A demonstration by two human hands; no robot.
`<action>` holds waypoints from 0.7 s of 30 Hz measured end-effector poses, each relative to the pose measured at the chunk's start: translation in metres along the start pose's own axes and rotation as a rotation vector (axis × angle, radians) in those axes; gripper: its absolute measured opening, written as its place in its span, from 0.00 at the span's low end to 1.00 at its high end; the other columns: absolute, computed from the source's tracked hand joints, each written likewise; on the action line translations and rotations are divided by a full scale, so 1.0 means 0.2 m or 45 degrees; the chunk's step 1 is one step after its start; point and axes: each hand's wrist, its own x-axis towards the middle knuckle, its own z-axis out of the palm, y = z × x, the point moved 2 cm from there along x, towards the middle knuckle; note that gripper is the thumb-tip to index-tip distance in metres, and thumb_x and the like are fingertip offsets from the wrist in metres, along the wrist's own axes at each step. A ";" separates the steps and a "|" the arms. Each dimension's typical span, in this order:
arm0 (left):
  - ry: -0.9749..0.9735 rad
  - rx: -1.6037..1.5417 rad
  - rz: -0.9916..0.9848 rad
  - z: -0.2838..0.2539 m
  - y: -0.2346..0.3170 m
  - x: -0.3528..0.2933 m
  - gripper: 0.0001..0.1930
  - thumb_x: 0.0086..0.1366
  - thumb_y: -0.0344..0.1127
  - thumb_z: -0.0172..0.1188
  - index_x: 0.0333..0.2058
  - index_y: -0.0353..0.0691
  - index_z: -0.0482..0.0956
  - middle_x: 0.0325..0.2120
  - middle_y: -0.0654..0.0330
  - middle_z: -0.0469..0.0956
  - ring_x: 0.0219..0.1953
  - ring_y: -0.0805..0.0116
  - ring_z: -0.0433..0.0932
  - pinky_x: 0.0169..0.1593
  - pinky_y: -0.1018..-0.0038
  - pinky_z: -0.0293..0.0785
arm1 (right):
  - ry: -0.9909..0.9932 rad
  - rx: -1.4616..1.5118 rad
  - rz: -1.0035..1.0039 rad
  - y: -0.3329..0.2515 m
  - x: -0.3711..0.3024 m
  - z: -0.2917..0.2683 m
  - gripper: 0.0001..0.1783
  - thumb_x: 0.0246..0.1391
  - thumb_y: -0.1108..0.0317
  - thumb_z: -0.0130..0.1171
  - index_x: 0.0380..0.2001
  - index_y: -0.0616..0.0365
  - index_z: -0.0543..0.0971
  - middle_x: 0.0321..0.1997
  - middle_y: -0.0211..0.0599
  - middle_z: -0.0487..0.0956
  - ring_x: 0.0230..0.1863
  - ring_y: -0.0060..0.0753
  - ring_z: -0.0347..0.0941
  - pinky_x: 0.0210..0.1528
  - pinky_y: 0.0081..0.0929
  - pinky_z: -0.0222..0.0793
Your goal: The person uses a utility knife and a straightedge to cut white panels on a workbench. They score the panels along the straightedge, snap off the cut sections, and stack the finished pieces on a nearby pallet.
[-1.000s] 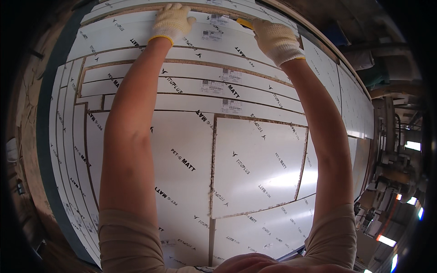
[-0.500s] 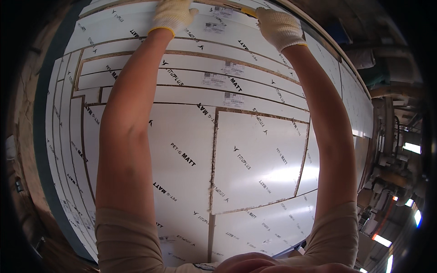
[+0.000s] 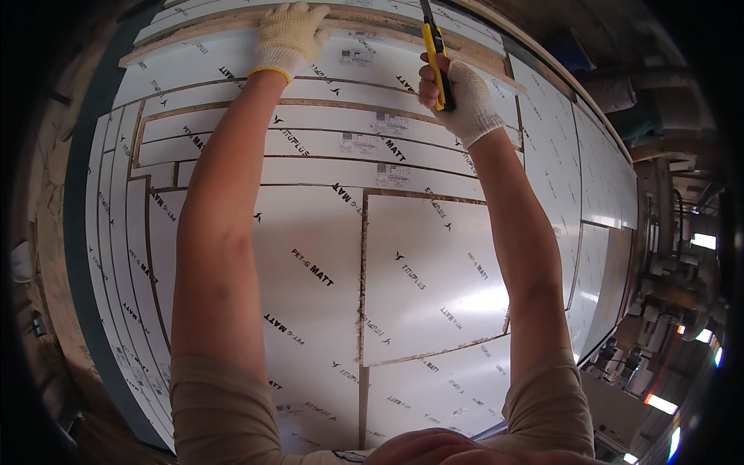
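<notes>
Under both arms lies a wide layer of white film-covered boards (image 3: 310,232), cut into strips and rectangles with brown edges along the seams. At the far side, my left hand (image 3: 293,37), in a cream knitted glove with a yellow cuff, rests over a long strip with a bare brown edge (image 3: 194,32), fingers spread. My right hand (image 3: 469,97), gloved the same way with bare fingertips showing, is wrapped round a yellow and black utility knife (image 3: 435,66). The knife points away from me, above the boards. Its tip is cut off by the upper edge.
Printed labels (image 3: 358,143) are stuck on several strips. A dark green border (image 3: 81,232) runs down the left side of the boards. On the right, beyond the boards, are machinery (image 3: 670,298) and bright lamps (image 3: 660,404).
My right hand has come nearer and the utility knife now shows upright in it. My left hand has shifted slightly nearer, and the long strip's brown edge shows wider and nearer.
</notes>
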 end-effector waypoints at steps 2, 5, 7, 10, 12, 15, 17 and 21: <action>-0.158 0.128 -0.011 0.02 -0.01 -0.01 0.25 0.68 0.54 0.59 0.59 0.52 0.77 0.58 0.58 0.75 0.66 0.54 0.68 0.70 0.53 0.62 | -0.038 -0.209 -0.063 -0.01 -0.07 -0.03 0.18 0.74 0.61 0.49 0.56 0.66 0.69 0.33 0.37 0.71 0.26 0.30 0.66 0.28 0.31 0.65; -0.151 0.026 -0.083 0.01 -0.03 -0.01 0.24 0.69 0.59 0.60 0.58 0.54 0.81 0.60 0.63 0.75 0.66 0.57 0.68 0.69 0.58 0.67 | -0.130 -0.466 -0.128 0.03 -0.34 -0.06 0.17 0.72 0.59 0.55 0.49 0.65 0.74 0.27 0.34 0.72 0.22 0.27 0.68 0.24 0.26 0.64; -0.139 -0.107 -0.069 -0.04 -0.01 -0.05 0.23 0.69 0.60 0.60 0.55 0.55 0.83 0.59 0.63 0.76 0.66 0.58 0.69 0.69 0.60 0.68 | 0.059 -0.438 -0.069 0.10 -0.52 -0.07 0.21 0.71 0.54 0.58 0.49 0.65 0.74 0.26 0.31 0.72 0.20 0.24 0.66 0.23 0.25 0.63; 0.032 -0.327 -0.012 -0.25 0.13 -0.21 0.22 0.72 0.57 0.59 0.54 0.49 0.85 0.53 0.61 0.82 0.58 0.54 0.77 0.66 0.62 0.71 | -0.159 -0.352 -0.058 0.13 -0.90 -0.04 0.26 0.68 0.47 0.61 0.48 0.63 0.73 0.27 0.30 0.72 0.20 0.21 0.66 0.24 0.22 0.62; -0.090 -1.150 -0.191 -0.45 0.35 -0.42 0.21 0.74 0.52 0.58 0.53 0.43 0.84 0.51 0.57 0.85 0.52 0.56 0.82 0.61 0.64 0.76 | -0.150 -0.398 -0.052 0.10 -1.14 0.01 0.29 0.67 0.43 0.61 0.48 0.62 0.73 0.26 0.29 0.72 0.21 0.20 0.66 0.24 0.22 0.62; -0.405 -2.302 -0.513 -0.78 0.77 -0.78 0.21 0.76 0.45 0.55 0.50 0.30 0.83 0.51 0.51 0.84 0.53 0.62 0.81 0.61 0.64 0.75 | -0.162 -0.409 -0.043 0.08 -1.45 0.13 0.33 0.64 0.40 0.64 0.48 0.63 0.72 0.27 0.28 0.72 0.20 0.19 0.66 0.25 0.21 0.62; -0.468 -2.615 -0.524 -0.99 0.97 -0.92 0.21 0.76 0.43 0.56 0.48 0.27 0.83 0.49 0.49 0.84 0.53 0.61 0.81 0.60 0.62 0.75 | -0.182 -0.426 -0.036 0.08 -1.63 0.20 0.33 0.64 0.40 0.64 0.48 0.63 0.72 0.27 0.28 0.72 0.21 0.19 0.66 0.25 0.20 0.62; -0.348 -2.077 -0.365 -1.22 1.09 -1.09 0.16 0.73 0.40 0.60 0.44 0.29 0.83 0.41 0.52 0.84 0.46 0.61 0.81 0.55 0.61 0.77 | -0.144 -0.342 -0.040 0.13 -1.86 0.24 0.32 0.63 0.41 0.64 0.47 0.63 0.72 0.26 0.28 0.72 0.20 0.20 0.66 0.24 0.22 0.61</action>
